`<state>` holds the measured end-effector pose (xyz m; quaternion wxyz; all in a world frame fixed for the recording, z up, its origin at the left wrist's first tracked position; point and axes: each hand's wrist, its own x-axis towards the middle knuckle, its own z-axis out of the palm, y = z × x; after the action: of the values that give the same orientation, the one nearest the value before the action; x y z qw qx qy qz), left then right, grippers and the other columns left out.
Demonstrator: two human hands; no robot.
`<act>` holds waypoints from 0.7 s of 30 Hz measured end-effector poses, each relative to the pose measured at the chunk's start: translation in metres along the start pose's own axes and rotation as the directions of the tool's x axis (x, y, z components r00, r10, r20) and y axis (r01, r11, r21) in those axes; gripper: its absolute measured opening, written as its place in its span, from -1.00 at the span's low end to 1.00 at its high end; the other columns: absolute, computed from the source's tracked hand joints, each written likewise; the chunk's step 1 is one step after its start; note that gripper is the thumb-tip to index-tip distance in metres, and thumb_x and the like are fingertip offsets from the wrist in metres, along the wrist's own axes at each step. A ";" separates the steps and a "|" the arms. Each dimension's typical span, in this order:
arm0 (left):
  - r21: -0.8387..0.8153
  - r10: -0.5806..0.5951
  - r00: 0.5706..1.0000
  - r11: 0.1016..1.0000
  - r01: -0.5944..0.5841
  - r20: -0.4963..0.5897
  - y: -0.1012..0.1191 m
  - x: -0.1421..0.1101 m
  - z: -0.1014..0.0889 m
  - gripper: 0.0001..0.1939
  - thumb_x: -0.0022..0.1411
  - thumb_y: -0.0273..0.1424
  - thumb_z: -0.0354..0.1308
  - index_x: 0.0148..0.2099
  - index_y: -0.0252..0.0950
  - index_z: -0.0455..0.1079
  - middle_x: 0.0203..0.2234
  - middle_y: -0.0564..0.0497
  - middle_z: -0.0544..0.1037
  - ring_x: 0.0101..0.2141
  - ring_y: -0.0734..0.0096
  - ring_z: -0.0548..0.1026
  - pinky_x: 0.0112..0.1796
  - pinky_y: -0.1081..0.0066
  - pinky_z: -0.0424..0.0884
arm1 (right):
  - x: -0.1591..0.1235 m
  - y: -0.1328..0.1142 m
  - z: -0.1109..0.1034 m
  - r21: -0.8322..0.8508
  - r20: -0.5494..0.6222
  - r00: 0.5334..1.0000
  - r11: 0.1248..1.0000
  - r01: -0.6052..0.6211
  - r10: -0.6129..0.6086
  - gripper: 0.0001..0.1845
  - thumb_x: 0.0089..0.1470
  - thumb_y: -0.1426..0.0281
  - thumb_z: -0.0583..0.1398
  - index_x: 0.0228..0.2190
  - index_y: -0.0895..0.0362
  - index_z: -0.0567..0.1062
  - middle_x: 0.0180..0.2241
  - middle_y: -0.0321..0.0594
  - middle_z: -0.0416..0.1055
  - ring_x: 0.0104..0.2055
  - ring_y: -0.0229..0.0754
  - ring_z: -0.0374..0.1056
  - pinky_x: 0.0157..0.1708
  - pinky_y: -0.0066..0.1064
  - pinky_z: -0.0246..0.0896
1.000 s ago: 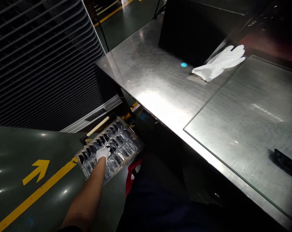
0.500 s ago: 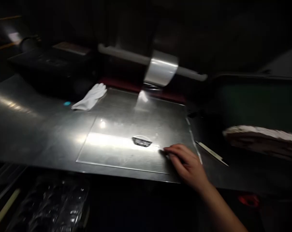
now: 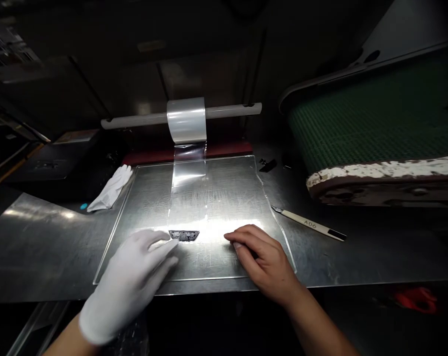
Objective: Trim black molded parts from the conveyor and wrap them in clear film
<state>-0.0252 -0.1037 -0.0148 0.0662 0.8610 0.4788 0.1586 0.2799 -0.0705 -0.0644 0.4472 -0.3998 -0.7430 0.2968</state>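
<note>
My left hand (image 3: 129,282), in a white glove, lies flat on the glass plate (image 3: 227,183), its fingertips touching the left end of a small dark plastic part (image 3: 184,235). My bare right hand (image 3: 263,257) rests on the plate to the right of the part, fingers spread and slightly curled, holding nothing. A strip of clear film (image 3: 187,178) runs down from a roll (image 3: 186,120) on a white bar to the part.
A spare white glove (image 3: 111,189) lies at the plate's left edge on the steel table (image 3: 42,237). A white-handled knife (image 3: 309,224) lies right of the plate. A green conveyor belt (image 3: 376,128) sits at the right. A clear parts tray shows below the table edge.
The view swung from the floor tray up to the table. My left hand left the tray and came onto the glass beside the dark part. My right hand moved slightly left.
</note>
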 end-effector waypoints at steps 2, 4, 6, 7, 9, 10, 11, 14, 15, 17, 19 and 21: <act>0.074 0.091 0.981 0.992 -0.105 0.172 0.000 0.048 0.000 -0.76 0.47 -0.46 0.08 0.10 -0.21 0.48 -0.09 -0.11 0.62 -0.11 0.14 0.56 -0.10 0.10 0.51 | -0.001 0.001 0.001 0.024 -0.024 1.000 1.000 0.014 -0.014 -0.66 0.33 0.56 0.12 -0.01 0.07 0.60 -0.17 -0.18 0.52 -0.13 -0.16 0.46 -0.16 -0.30 0.41; 0.112 0.119 0.961 0.982 -0.150 0.251 -0.003 0.072 0.002 -0.74 0.47 -0.49 0.05 0.06 -0.21 0.51 -0.16 -0.09 0.64 -0.17 0.13 0.55 -0.16 0.11 0.49 | -0.002 0.002 0.001 0.042 -0.044 0.999 0.999 0.023 -0.021 -0.66 0.32 0.58 0.12 -0.01 0.09 0.60 -0.18 -0.17 0.52 -0.13 -0.15 0.45 -0.16 -0.28 0.40; 0.128 0.138 0.949 0.975 -0.179 0.283 -0.006 0.077 0.003 -0.72 0.46 -0.52 0.04 0.08 -0.22 0.52 -0.19 -0.10 0.65 -0.22 0.10 0.55 -0.20 0.08 0.47 | -0.003 0.002 0.001 0.064 -0.055 0.998 0.998 0.028 -0.024 -0.65 0.31 0.59 0.12 -0.01 0.10 0.60 -0.19 -0.17 0.52 -0.14 -0.14 0.44 -0.17 -0.26 0.39; 0.131 0.143 0.945 0.973 -0.188 0.295 -0.008 0.076 0.003 -0.70 0.45 -0.52 0.04 0.10 -0.24 0.52 -0.18 -0.12 0.65 -0.23 0.08 0.55 -0.22 0.06 0.46 | -0.003 0.001 0.001 0.075 -0.055 0.998 0.997 0.027 -0.022 -0.65 0.31 0.59 0.12 -0.01 0.11 0.59 -0.19 -0.17 0.52 -0.15 -0.14 0.44 -0.18 -0.26 0.38; 0.114 0.149 0.941 0.975 -0.191 0.306 -0.011 0.074 0.003 -0.69 0.44 -0.53 0.04 0.11 -0.27 0.52 -0.17 -0.13 0.66 -0.23 0.06 0.55 -0.23 0.05 0.46 | -0.002 0.001 0.000 0.094 -0.043 0.999 0.995 0.019 -0.015 -0.65 0.31 0.60 0.11 -0.01 0.11 0.59 -0.20 -0.17 0.52 -0.16 -0.13 0.43 -0.18 -0.26 0.38; 0.093 0.149 0.941 0.978 -0.186 0.305 -0.012 0.074 0.003 -0.69 0.45 -0.53 0.04 0.11 -0.26 0.52 -0.15 -0.11 0.66 -0.21 0.08 0.56 -0.20 0.05 0.47 | -0.002 0.000 0.000 0.099 -0.033 0.999 0.995 0.014 -0.011 -0.65 0.32 0.59 0.11 -0.01 0.11 0.59 -0.20 -0.17 0.51 -0.16 -0.13 0.43 -0.19 -0.26 0.37; 0.069 0.143 0.944 0.983 -0.171 0.298 -0.014 0.076 0.003 -0.68 0.45 -0.52 0.04 0.10 -0.23 0.53 -0.14 -0.08 0.67 -0.18 0.10 0.57 -0.16 0.07 0.48 | -0.002 0.000 -0.001 0.100 -0.022 1.000 0.995 0.010 -0.008 -0.65 0.32 0.59 0.10 0.00 0.11 0.59 -0.21 -0.17 0.51 -0.17 -0.14 0.43 -0.20 -0.26 0.37; 0.005 0.061 0.968 0.998 -0.064 0.242 -0.021 0.084 0.001 -0.73 0.47 -0.44 0.07 0.05 -0.14 0.57 -0.14 0.00 0.66 -0.12 0.21 0.57 -0.07 0.15 0.49 | -0.002 0.000 -0.002 0.096 0.008 1.000 0.995 0.010 -0.010 -0.66 0.33 0.58 0.11 0.00 0.10 0.58 -0.21 -0.18 0.51 -0.17 -0.14 0.43 -0.20 -0.26 0.36; -0.007 0.009 0.978 1.000 -0.007 0.210 -0.023 0.087 0.000 -0.75 0.48 -0.39 0.09 0.03 -0.13 0.58 -0.14 0.02 0.65 -0.11 0.23 0.57 -0.06 0.18 0.50 | -0.002 0.000 -0.002 0.096 0.013 1.000 0.995 0.010 -0.011 -0.66 0.33 0.58 0.11 0.00 0.10 0.58 -0.20 -0.18 0.51 -0.16 -0.14 0.43 -0.20 -0.27 0.36; -0.023 -0.105 0.986 0.994 0.109 0.132 -0.027 0.089 -0.003 -0.76 0.50 -0.32 0.08 0.04 -0.15 0.56 -0.12 0.01 0.63 -0.08 0.25 0.57 -0.05 0.22 0.52 | 0.000 0.003 -0.003 0.107 0.014 1.000 0.994 0.010 -0.012 -0.66 0.33 0.58 0.12 0.01 0.09 0.58 -0.19 -0.18 0.51 -0.16 -0.15 0.43 -0.19 -0.28 0.36; -0.034 -0.175 0.983 0.984 0.176 0.051 -0.026 0.087 -0.004 -0.72 0.51 -0.28 0.06 0.10 -0.20 0.53 -0.08 -0.05 0.61 -0.03 0.22 0.55 -0.02 0.21 0.51 | 0.001 0.007 -0.003 0.112 0.003 1.000 0.994 0.007 -0.007 -0.65 0.32 0.59 0.12 0.01 0.09 0.58 -0.19 -0.17 0.52 -0.15 -0.15 0.44 -0.18 -0.29 0.36; -0.054 -0.143 0.989 0.988 0.145 0.024 -0.023 0.081 -0.001 -0.72 0.48 -0.29 0.09 0.10 -0.21 0.53 -0.07 -0.08 0.60 -0.03 0.17 0.54 -0.01 0.17 0.49 | 0.001 0.007 0.001 0.114 -0.012 1.000 0.993 -0.007 0.008 -0.64 0.30 0.59 0.13 0.00 0.09 0.59 -0.19 -0.16 0.52 -0.15 -0.14 0.44 -0.18 -0.29 0.37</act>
<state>-0.0042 -0.0226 -0.0032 0.1064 0.8235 0.5344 0.1579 0.2813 -0.0660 -0.0703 0.4729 -0.3782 -0.7205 0.3379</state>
